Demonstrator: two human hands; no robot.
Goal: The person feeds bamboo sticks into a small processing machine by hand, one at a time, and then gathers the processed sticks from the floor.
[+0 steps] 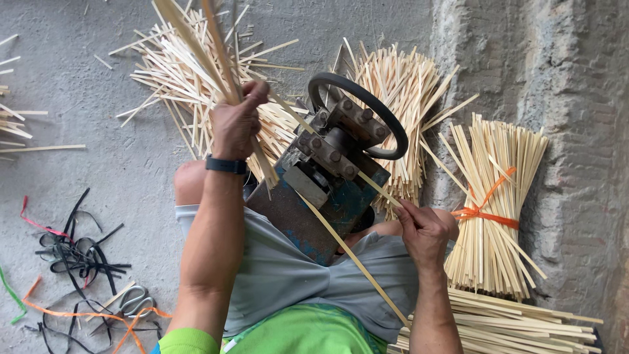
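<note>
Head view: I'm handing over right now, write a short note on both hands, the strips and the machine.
Left hand: shut on a bunch of bamboo strips, raised over the loose pile.
Right hand: pinching a single strip that runs through the blue machine between the knees.
Done: one tied bundle with an orange band, stacked strips at lower right.
Left: the held bunch and the loose pile.

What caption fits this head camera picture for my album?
Left hand grips bamboo strips while right hand pinches one strip at a blue machine.
</note>
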